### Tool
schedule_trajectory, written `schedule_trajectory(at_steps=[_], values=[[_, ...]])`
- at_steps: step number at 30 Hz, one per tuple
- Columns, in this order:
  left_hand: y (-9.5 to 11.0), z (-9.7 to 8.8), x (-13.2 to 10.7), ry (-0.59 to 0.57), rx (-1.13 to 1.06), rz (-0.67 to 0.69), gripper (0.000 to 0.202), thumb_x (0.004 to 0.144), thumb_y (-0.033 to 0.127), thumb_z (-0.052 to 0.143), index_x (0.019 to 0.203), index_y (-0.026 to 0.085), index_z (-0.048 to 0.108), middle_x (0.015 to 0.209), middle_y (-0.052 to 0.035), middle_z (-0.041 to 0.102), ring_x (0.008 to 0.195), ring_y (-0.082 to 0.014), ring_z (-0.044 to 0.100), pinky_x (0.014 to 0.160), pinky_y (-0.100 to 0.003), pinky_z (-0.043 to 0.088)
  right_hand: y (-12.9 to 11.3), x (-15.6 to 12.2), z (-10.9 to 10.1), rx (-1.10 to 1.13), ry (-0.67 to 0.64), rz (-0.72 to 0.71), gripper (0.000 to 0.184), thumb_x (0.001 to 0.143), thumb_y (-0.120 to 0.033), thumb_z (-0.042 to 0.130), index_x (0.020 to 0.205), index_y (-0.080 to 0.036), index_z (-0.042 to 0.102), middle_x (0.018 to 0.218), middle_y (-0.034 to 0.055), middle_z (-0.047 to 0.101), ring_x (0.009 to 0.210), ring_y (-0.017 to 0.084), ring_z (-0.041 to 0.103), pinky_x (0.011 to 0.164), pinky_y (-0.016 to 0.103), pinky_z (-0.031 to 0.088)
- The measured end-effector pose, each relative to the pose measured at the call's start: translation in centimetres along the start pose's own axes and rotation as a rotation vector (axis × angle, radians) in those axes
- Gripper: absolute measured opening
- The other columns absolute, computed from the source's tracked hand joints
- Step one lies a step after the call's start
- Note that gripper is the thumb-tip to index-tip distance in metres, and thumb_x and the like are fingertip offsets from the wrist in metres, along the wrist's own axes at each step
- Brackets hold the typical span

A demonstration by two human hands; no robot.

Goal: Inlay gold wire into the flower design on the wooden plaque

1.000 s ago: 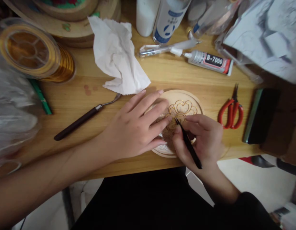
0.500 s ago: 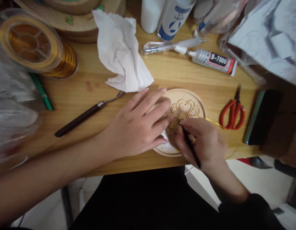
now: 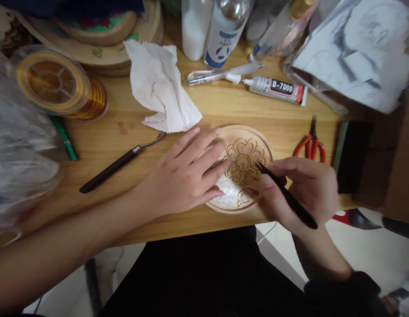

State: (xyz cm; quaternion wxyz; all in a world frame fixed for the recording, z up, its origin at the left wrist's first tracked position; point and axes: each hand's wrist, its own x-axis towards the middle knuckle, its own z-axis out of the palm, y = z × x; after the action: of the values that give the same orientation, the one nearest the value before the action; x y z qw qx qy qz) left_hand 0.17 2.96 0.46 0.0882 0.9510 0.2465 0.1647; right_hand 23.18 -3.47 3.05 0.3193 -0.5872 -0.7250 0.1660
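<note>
A round wooden disc (image 3: 254,134) with a gold wire flower pattern (image 3: 244,160) lies near the table's front edge. My left hand (image 3: 187,176) rests flat on the disc's left half, fingers stretched out and apart, fingertips touching the pattern. My right hand (image 3: 303,189) sits at the disc's right edge, pinched on black tweezers (image 3: 287,198). The tweezers' tip points at the right side of the flower.
Red-handled scissors (image 3: 310,145) and a dark phone (image 3: 351,154) lie to the right. A B-7000 glue tube (image 3: 277,88), a pen, bottles and a crumpled tissue (image 3: 158,86) are behind. A gold wire spool (image 3: 55,83), a dark-handled spatula (image 3: 115,165) and a plastic bag (image 3: 19,149) are at left.
My right hand has drawn back to the right with the tweezers, off the middle of the pattern, so more of the flower shows. My left hand has kept its place on the disc.
</note>
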Motion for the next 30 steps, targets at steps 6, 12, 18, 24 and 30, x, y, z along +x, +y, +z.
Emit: schedule_trajectory(at_steps=[6, 12, 18, 24, 30], values=[[0.1, -0.3, 0.1, 0.026, 0.068, 0.043, 0.042, 0.094, 0.043, 0.06, 0.121, 0.013, 0.068, 0.134, -0.0176, 0.062, 0.132, -0.0378, 0.053, 0.109, -0.054, 0.045, 0.5, 1.7, -0.6, -0.443, -0.03, -0.32, 0.015, 0.087, -0.017, 0.068, 0.101, -0.022, 0.065, 0.088, 0.0045, 0.068, 0.078, 0.018, 0.06, 0.067, 0.033, 0.046], [0.3, -0.6, 0.2, 0.006, 0.094, 0.051, 0.042, 0.094, 0.043, 0.06, 0.123, 0.014, 0.067, 0.135, -0.0184, 0.061, 0.131, -0.0357, 0.054, 0.109, -0.052, 0.045, 0.6, 2.1, 0.5, -0.58, 0.011, -0.349, 0.01, 0.09, -0.02, 0.064, 0.1, -0.021, 0.068, 0.093, 0.0058, 0.067, 0.093, 0.021, 0.057, 0.077, 0.035, 0.041], [0.1, -0.4, 0.2, -0.014, 0.083, 0.049, 0.041, 0.094, 0.043, 0.061, 0.122, 0.014, 0.066, 0.134, -0.0186, 0.061, 0.131, -0.0362, 0.054, 0.108, -0.053, 0.045, 0.9, 2.7, 0.2, -0.534, -0.049, -0.354, 0.02, 0.098, -0.02, 0.05, 0.095, -0.022, 0.069, 0.086, 0.0039, 0.066, 0.081, 0.017, 0.056, 0.07, 0.032, 0.04], [0.2, -0.6, 0.3, -0.015, 0.096, 0.06, 0.043, 0.094, 0.044, 0.06, 0.124, 0.013, 0.064, 0.133, -0.0195, 0.061, 0.129, -0.0373, 0.055, 0.106, -0.053, 0.046, 1.0, 3.0, 0.0, -0.253, -0.226, -0.067, 0.029, 0.1, -0.033, 0.042, 0.09, -0.019, 0.064, 0.079, 0.0033, 0.063, 0.068, 0.014, 0.056, 0.06, 0.028, 0.041], [0.2, -0.8, 0.5, -0.01, 0.085, 0.059, 0.04, 0.095, 0.041, 0.059, 0.122, 0.012, 0.065, 0.133, -0.0212, 0.062, 0.127, -0.0388, 0.057, 0.105, -0.055, 0.047, 1.1, 3.0, 0.2, -0.296, -0.142, -0.212, 0.028, 0.099, -0.022, 0.043, 0.079, -0.02, 0.063, 0.072, 0.0027, 0.061, 0.065, 0.014, 0.054, 0.058, 0.028, 0.042]])
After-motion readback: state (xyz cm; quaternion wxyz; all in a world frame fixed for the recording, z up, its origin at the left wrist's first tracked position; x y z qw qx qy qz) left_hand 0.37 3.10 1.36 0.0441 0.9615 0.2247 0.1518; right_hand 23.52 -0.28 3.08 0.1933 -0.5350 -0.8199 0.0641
